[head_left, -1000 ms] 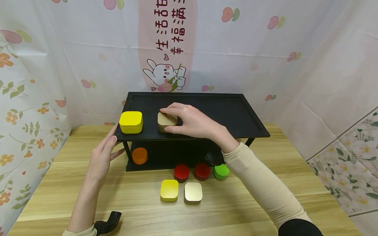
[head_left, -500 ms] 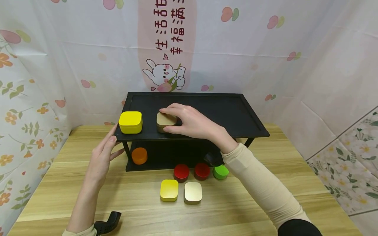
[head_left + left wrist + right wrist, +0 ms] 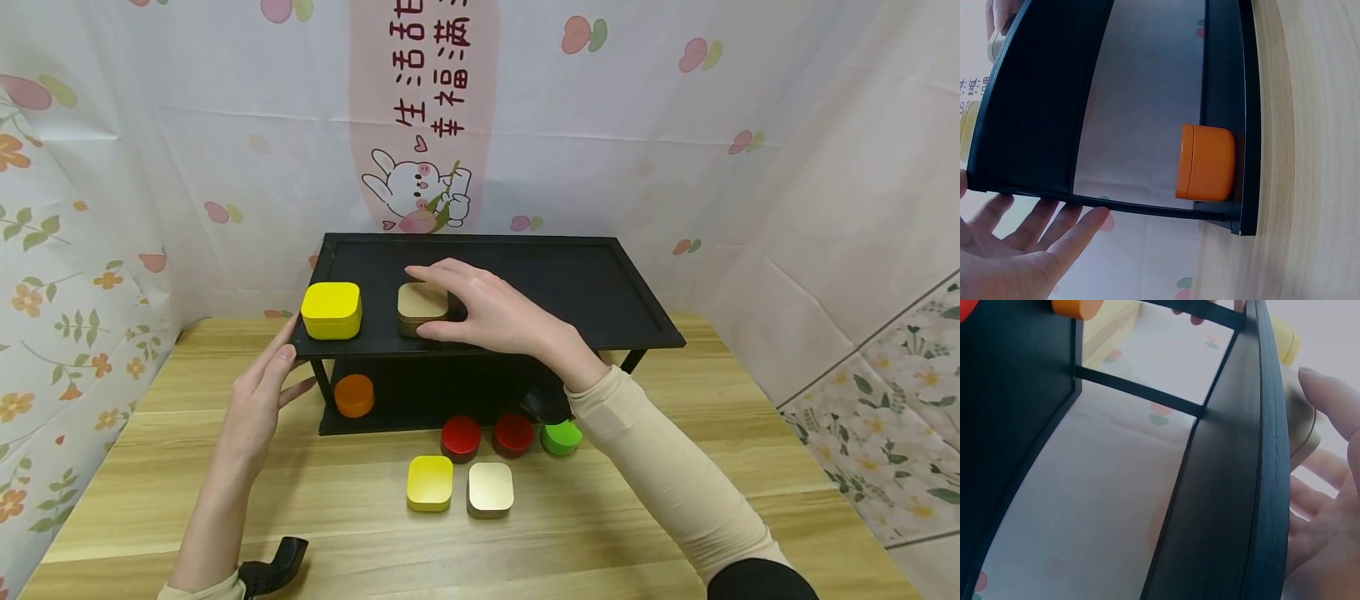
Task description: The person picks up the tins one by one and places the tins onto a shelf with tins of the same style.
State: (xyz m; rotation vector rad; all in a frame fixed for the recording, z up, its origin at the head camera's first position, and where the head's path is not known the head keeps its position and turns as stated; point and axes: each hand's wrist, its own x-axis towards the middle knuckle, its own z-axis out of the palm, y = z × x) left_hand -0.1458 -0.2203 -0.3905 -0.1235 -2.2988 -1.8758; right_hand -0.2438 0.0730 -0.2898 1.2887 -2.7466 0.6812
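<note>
On the two-tier black shelf (image 3: 517, 287), a gold square tin (image 3: 418, 304) stands upright on the top board, right of a yellow square tin (image 3: 332, 312). Around the gold tin's right side is my right hand (image 3: 495, 312), thumb near its front and fingertips just off its back edge. Small gaps show between hand and tin; whether the thumb still touches is unclear. My left hand (image 3: 255, 400) rests against the shelf's left end, thumb at the front corner, fingers (image 3: 1079, 234) fairly straight along the edge. An orange round tin (image 3: 1207, 164) sits on the lower board's left end.
In front of the shelf on the wooden table (image 3: 360, 533) stand two red round tins (image 3: 461, 438), a green round tin (image 3: 561, 437), another yellow square tin (image 3: 431, 483) and a pale gold square tin (image 3: 491, 490). A patterned cloth (image 3: 247, 150) hangs behind.
The gold tin shifts slightly left, then stays put. My right hand's fingers lift and spread off its top back edge. My left hand keeps its place on the shelf.
</note>
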